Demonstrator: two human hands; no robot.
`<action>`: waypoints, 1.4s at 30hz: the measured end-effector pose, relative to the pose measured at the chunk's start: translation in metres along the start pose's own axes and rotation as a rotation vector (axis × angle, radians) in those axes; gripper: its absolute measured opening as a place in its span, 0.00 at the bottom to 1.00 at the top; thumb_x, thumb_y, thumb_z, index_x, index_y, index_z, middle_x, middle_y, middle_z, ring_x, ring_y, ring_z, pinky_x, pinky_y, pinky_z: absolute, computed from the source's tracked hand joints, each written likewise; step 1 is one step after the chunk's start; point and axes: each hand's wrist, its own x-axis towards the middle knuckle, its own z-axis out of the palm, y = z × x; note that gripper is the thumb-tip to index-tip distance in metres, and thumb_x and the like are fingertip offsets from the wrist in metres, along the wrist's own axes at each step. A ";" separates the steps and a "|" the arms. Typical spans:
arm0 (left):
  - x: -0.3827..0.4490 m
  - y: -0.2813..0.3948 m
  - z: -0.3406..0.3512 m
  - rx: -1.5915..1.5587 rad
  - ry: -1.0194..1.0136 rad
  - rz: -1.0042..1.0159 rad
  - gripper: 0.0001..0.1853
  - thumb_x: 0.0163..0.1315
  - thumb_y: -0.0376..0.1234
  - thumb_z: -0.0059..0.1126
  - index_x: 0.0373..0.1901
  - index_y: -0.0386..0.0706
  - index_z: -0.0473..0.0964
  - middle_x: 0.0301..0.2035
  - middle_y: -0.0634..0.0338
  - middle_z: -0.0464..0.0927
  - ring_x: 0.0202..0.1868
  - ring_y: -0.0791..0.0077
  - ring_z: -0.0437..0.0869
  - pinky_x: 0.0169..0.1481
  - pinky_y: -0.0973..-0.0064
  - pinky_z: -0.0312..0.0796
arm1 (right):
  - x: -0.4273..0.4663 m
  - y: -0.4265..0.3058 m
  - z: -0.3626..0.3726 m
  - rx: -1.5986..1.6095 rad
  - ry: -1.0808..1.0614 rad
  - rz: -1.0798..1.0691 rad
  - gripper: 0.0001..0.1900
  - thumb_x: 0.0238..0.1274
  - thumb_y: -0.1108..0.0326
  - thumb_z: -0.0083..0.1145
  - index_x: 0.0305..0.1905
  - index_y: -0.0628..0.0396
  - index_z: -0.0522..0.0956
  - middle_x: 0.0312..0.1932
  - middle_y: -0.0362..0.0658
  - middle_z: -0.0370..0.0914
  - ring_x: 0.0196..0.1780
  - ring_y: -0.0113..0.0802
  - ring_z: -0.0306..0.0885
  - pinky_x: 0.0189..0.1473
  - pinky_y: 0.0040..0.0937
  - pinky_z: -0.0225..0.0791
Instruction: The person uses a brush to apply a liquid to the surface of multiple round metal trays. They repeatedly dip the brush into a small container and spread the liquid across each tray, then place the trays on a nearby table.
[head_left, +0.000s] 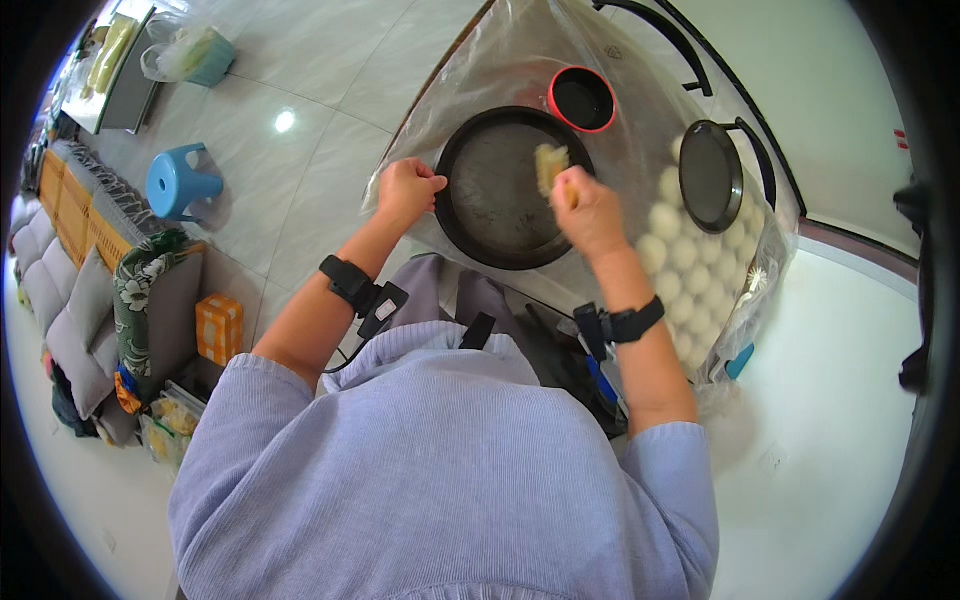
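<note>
A wide round dark metal pan (502, 187) lies before me on a table covered with clear plastic sheet (480, 82). My left hand (407, 191) pinches the pan's left rim between thumb and fingers. In my right hand (589, 210) is a brush (553, 166) with pale bristles, held over the right part of the pan. The brush is slightly blurred, and I cannot tell if its bristles touch the pan. Just beyond the pan's upper right rim stands a red bowl (583, 99) with a dark inside; its contents are unclear.
On the right, many pale dough balls (682, 255) lie under plastic. A smaller dark pan or tray (711, 177) rests over some of them. A black curved chair part (675, 37) borders the table's far side. Left on the tiled floor are a blue stool (180, 182) and a sofa (82, 300).
</note>
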 end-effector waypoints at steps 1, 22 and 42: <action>0.000 -0.004 0.001 -0.002 0.012 -0.015 0.09 0.49 0.30 0.66 0.23 0.33 0.75 0.18 0.57 0.77 0.19 0.75 0.80 0.23 0.75 0.75 | -0.015 -0.015 0.002 0.068 -0.044 -0.002 0.07 0.60 0.64 0.51 0.30 0.54 0.72 0.24 0.53 0.77 0.29 0.54 0.77 0.31 0.46 0.71; 0.013 -0.020 -0.003 -0.208 -0.109 -0.058 0.09 0.51 0.30 0.67 0.24 0.34 0.76 0.21 0.58 0.77 0.21 0.73 0.79 0.26 0.75 0.78 | 0.039 -0.042 0.061 0.667 -0.074 0.275 0.11 0.64 0.64 0.48 0.30 0.60 0.73 0.15 0.49 0.76 0.19 0.37 0.79 0.26 0.32 0.73; -0.003 -0.009 -0.003 0.002 -0.027 -0.023 0.09 0.50 0.30 0.66 0.23 0.33 0.75 0.17 0.58 0.76 0.18 0.74 0.80 0.23 0.76 0.74 | -0.052 -0.006 0.006 0.532 -0.445 0.303 0.09 0.61 0.61 0.53 0.36 0.53 0.78 0.22 0.48 0.78 0.27 0.37 0.79 0.34 0.33 0.71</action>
